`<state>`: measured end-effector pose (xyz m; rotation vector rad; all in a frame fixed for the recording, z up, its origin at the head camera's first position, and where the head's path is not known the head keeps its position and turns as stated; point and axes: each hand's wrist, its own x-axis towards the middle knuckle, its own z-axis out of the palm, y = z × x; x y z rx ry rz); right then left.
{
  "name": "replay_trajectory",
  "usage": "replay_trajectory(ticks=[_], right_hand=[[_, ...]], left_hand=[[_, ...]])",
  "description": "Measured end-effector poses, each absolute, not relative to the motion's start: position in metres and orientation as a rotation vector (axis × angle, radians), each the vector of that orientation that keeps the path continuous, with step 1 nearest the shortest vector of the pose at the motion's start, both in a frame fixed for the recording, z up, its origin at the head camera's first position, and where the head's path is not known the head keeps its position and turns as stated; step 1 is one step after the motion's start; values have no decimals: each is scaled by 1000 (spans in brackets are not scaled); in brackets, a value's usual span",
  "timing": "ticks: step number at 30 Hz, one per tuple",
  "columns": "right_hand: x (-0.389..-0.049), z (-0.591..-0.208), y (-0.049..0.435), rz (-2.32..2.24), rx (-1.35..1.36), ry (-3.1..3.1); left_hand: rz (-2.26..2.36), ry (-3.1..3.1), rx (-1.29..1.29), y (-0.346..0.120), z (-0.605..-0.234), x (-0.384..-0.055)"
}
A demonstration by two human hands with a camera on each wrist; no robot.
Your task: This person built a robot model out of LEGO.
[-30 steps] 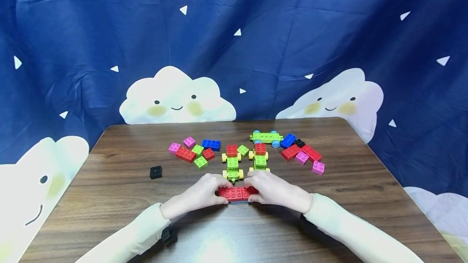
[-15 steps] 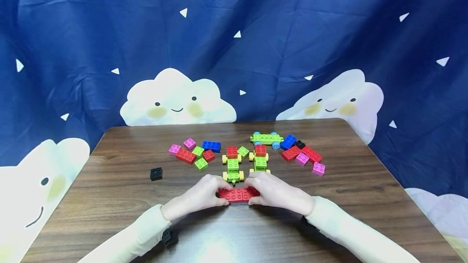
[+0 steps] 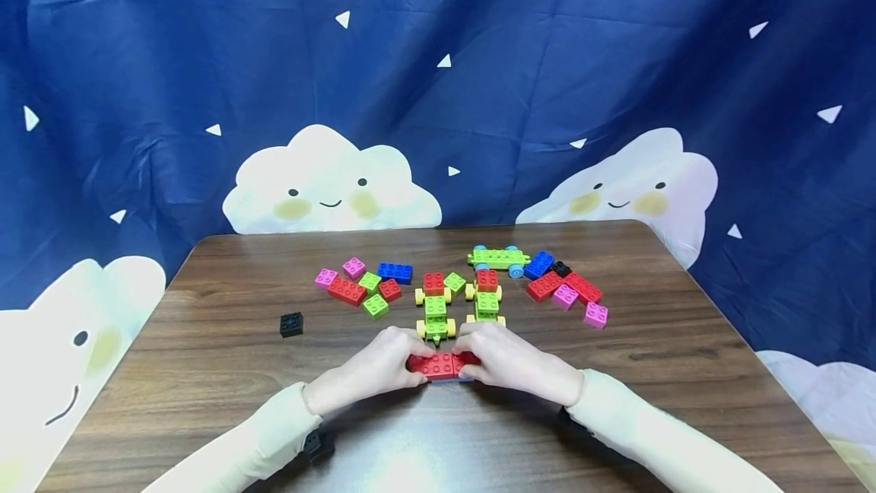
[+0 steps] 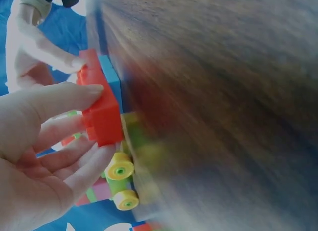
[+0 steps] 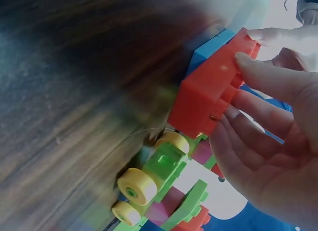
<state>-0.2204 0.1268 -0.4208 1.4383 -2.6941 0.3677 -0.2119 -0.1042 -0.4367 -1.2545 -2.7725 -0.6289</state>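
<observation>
Two red toy building bricks lie end to end near the table's middle, the left brick (image 3: 436,365) showing more studs than the right brick (image 3: 461,362). Under them sits a blue brick (image 4: 112,82), which the right wrist view also shows along its edge. My left hand (image 3: 379,360) pinches the left red brick at its outer end, thumb on the near side and fingers on the far side. At the other end, my right hand (image 3: 512,360) grips the right red brick the same way, partly hiding it. Just beyond stand two toy cars, a left car (image 3: 436,309) and a right car (image 3: 487,301).
A loose black brick (image 3: 291,324) lies to the left. Behind it are several mixed bricks, including a blue one (image 3: 395,273). A green wheeled base (image 3: 499,258) stands at the back, and more bricks, such as a pink one (image 3: 595,314), lie at the right.
My right thumb and hand have shifted slightly left along the red bricks. My left hand and the other pieces stay in place.
</observation>
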Motion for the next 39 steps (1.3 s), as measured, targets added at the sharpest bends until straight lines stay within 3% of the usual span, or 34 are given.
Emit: replay_trajectory(ticks=[21,39], right_hand=[[-223,-423,129,513,1432,-2683],[-221,-422,128,496,1373,-2753]], left_hand=[[-805,-2836,-1104,-80,-437,-215],[-813,-2864,-1154,-82,-434,-217]])
